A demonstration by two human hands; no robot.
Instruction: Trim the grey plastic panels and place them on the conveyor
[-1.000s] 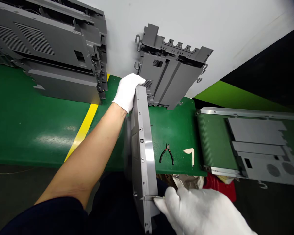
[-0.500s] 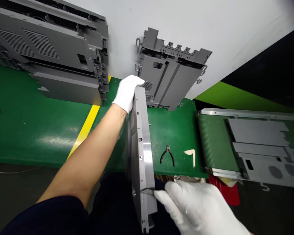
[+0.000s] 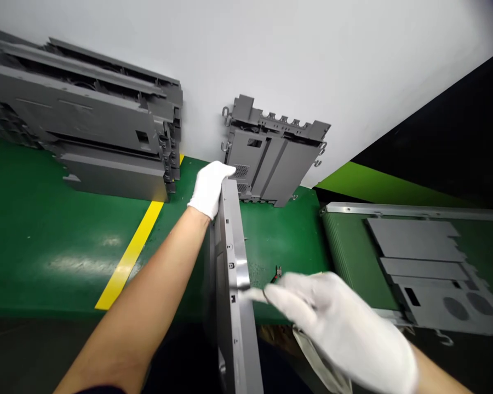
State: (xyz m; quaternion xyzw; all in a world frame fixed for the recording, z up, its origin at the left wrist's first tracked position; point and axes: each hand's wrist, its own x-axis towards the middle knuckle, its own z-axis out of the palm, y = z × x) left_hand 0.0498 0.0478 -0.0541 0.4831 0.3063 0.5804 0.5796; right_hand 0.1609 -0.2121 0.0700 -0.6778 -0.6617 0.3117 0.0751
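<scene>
A grey plastic panel (image 3: 231,265) stands on edge in front of me, its narrow side with small slots facing up. My left hand (image 3: 208,189), in a white glove, is closed on the panel's far upper end. My right hand (image 3: 332,323), also gloved and blurred by motion, pinches a thin blade (image 3: 254,295). The blade's tip lies at the panel's edge, around the middle of its visible length; whether it touches is smeared. Behind my right hand, cutting pliers (image 3: 276,273) lie partly hidden on the green table (image 3: 279,235).
Several grey panels (image 3: 115,175) lean in a stack at the left. Another grey panel with hooks (image 3: 279,158) leans on the white wall (image 3: 263,49). At the right, a conveyor belt (image 3: 353,251) carries a grey panel (image 3: 423,241). Yellow tape (image 3: 133,251) crosses the table.
My right hand has moved the blade farther up along the panel's edge, away from my body. My left hand keeps its hold at the far end. The whole view has shifted, with things appearing lower.
</scene>
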